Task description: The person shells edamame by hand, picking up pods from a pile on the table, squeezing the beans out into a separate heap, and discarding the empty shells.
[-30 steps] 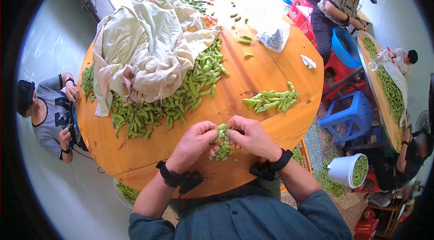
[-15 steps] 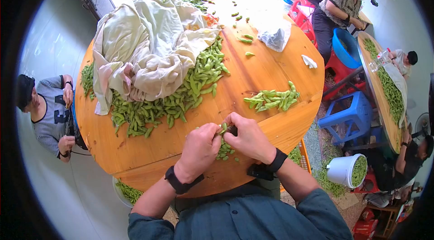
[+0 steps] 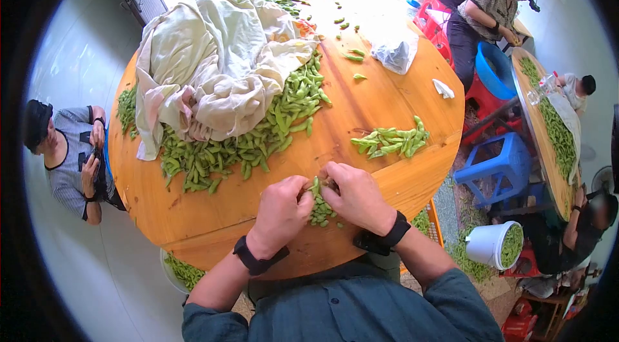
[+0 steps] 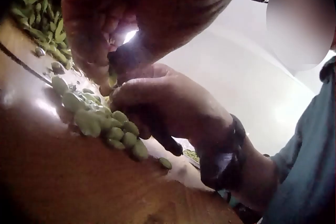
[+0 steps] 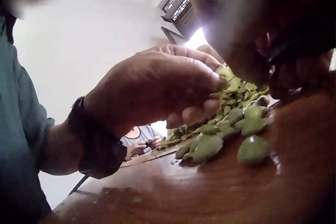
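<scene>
In the head view my left hand and right hand meet near the table's front edge, fingers curled in. Between their fingertips a green pod is pinched; the right wrist view shows the left thumb and fingers on a green pod. Just below the hands lies a small heap of shelled beans, seen as plump green beans in the left wrist view. The right fingertips are partly hidden in shadow.
A big pile of pods lies under a crumpled cloth. Right of it are a small group of pods, a plastic bag and a white scrap. A white bucket stands beside the table. Several people sit around.
Since a second ago, my left hand has turned so its back faces up, and both hands have stayed close together over the beans. The person at the left has shifted their hands.
</scene>
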Demonstrator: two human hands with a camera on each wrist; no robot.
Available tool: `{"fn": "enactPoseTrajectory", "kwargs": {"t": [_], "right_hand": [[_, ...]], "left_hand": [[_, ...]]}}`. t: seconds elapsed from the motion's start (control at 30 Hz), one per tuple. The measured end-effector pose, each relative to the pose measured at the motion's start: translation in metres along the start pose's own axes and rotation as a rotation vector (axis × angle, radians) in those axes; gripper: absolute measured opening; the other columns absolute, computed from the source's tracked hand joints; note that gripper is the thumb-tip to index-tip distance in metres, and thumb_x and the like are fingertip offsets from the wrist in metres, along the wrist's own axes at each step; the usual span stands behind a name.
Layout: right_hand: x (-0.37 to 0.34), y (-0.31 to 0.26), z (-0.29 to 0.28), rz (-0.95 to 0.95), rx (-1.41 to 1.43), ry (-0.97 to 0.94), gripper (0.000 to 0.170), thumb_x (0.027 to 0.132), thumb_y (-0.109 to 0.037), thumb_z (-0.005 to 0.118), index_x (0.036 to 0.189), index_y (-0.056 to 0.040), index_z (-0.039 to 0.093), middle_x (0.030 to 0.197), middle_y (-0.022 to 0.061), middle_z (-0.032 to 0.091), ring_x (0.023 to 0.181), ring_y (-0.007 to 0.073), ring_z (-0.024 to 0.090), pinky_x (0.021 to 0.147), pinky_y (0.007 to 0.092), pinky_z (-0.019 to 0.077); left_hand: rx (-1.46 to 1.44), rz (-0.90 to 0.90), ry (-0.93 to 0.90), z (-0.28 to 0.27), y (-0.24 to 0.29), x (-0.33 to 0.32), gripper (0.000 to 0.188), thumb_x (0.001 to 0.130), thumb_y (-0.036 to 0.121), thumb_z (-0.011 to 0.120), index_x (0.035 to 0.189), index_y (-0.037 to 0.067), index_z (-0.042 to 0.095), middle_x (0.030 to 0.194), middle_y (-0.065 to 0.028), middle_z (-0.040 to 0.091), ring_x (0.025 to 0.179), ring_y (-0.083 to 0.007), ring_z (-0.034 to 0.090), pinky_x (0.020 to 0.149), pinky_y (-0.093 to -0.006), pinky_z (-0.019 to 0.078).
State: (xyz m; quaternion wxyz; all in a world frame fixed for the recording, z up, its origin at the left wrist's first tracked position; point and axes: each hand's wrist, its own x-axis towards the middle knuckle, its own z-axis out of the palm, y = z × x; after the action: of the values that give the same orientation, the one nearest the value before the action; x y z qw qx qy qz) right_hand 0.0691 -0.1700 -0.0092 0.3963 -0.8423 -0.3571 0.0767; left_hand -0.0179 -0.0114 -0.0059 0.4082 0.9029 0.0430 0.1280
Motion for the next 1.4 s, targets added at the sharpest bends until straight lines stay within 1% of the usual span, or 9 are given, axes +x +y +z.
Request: {"fn": "enactPoseTrajectory", "kwargs": {"t": [0.13, 0.23, 0.57, 0.77, 0.87, 1.03, 1.27, 1.33, 1.4], "right_hand": [[-0.002, 0.002, 0.001, -0.021, -0.042, -0.016, 0.018, 0.083, -0.013, 0.069, 0.092, 0.0009, 0.063, 0.078, 0.0186, 0.065, 0.073, 0.0344, 0.067, 0.064, 0.0422, 0.0523], [-0.004, 0.001, 0.002, -0.013, -0.029, -0.03, 0.019, 0.086, -0.017, 0.065, 0.088, -0.0003, 0.057, 0.08, 0.0212, 0.064, 0.078, 0.0412, 0.064, 0.069, 0.0498, 0.0509], [-0.002, 0.007, 0.003, -0.063, -0.088, -0.068, 0.016, 0.085, -0.015, 0.063, 0.085, -0.0007, 0.056, 0.078, 0.0211, 0.063, 0.074, 0.042, 0.064, 0.066, 0.0505, 0.0509], [-0.002, 0.008, -0.001, -0.066, -0.117, -0.033, 0.014, 0.085, -0.013, 0.062, 0.088, -0.0009, 0.057, 0.079, 0.0201, 0.064, 0.076, 0.0416, 0.064, 0.068, 0.0495, 0.0522], [-0.003, 0.001, -0.005, -0.057, -0.043, 0.036, 0.017, 0.086, -0.014, 0.064, 0.093, -0.0006, 0.056, 0.08, 0.0196, 0.064, 0.078, 0.0415, 0.065, 0.07, 0.0486, 0.0529], [-0.004, 0.004, -0.006, -0.068, 0.051, -0.079, 0.025, 0.085, -0.016, 0.069, 0.099, 0.0001, 0.056, 0.082, 0.0212, 0.064, 0.08, 0.0419, 0.065, 0.07, 0.048, 0.0522], [-0.004, 0.004, -0.006, -0.023, 0.145, -0.033, 0.017, 0.084, -0.012, 0.067, 0.092, 0.0001, 0.058, 0.078, 0.0231, 0.064, 0.076, 0.0418, 0.065, 0.067, 0.0477, 0.0515], [-0.004, 0.004, -0.006, 0.011, 0.168, -0.044, 0.012, 0.084, -0.008, 0.066, 0.091, 0.0009, 0.062, 0.075, 0.0187, 0.065, 0.067, 0.0298, 0.067, 0.062, 0.0366, 0.0515], [-0.003, 0.003, -0.007, 0.022, 0.193, -0.045, 0.012, 0.084, -0.008, 0.065, 0.091, 0.001, 0.062, 0.074, 0.0186, 0.065, 0.066, 0.0286, 0.067, 0.061, 0.0364, 0.0512]], "left_hand": [[-0.024, -0.02, -0.004, -0.002, -0.001, -0.001, 0.017, 0.082, 0.005, 0.064, 0.095, -0.003, 0.07, 0.085, -0.0213, 0.069, 0.078, -0.0355, 0.069, 0.068, -0.0373, 0.0538], [0.015, 0.063, 0.023, 0.0, 0.0, 0.0, 0.015, 0.082, 0.004, 0.064, 0.094, -0.001, 0.069, 0.083, -0.0199, 0.067, 0.076, -0.0358, 0.068, 0.067, -0.0384, 0.0535], [0.098, 0.112, -0.089, -0.002, 0.003, 0.0, 0.012, 0.083, 0.002, 0.063, 0.093, 0.001, 0.069, 0.081, -0.0184, 0.065, 0.077, -0.0362, 0.066, 0.067, -0.0407, 0.0525], [-0.105, 0.016, -0.046, 0.0, -0.017, -0.001, 0.017, 0.084, 0.002, 0.062, 0.099, -0.003, 0.069, 0.086, -0.0196, 0.068, 0.079, -0.0328, 0.068, 0.071, -0.0383, 0.0526], [-0.088, -0.021, -0.052, -0.001, -0.015, 0.001, 0.02, 0.084, 0.002, 0.06, 0.101, -0.003, 0.069, 0.086, -0.0194, 0.068, 0.081, -0.0319, 0.068, 0.072, -0.0376, 0.0522], [-0.094, -0.028, -0.077, 0.001, -0.002, 0.005, 0.018, 0.082, 0.001, 0.058, 0.096, -0.005, 0.067, 0.087, -0.0201, 0.067, 0.081, -0.0329, 0.068, 0.071, -0.0373, 0.0518], [-0.09, -0.032, -0.018, 0.01, -0.004, 0.01, 0.018, 0.08, 0.0, 0.056, 0.094, -0.004, 0.067, 0.085, -0.0199, 0.066, 0.079, -0.0345, 0.066, 0.07, -0.0388, 0.0513], [-0.079, -0.034, -0.023, 0.011, -0.003, 0.01, 0.018, 0.08, 0.001, 0.056, 0.094, -0.004, 0.067, 0.085, -0.0203, 0.066, 0.079, -0.0345, 0.066, 0.07, -0.0388, 0.0511], [-0.087, -0.027, -0.03, 0.011, -0.005, 0.009, 0.018, 0.08, 0.001, 0.056, 0.094, -0.004, 0.067, 0.085, -0.0205, 0.066, 0.078, -0.0342, 0.066, 0.069, -0.0383, 0.0509]]}}
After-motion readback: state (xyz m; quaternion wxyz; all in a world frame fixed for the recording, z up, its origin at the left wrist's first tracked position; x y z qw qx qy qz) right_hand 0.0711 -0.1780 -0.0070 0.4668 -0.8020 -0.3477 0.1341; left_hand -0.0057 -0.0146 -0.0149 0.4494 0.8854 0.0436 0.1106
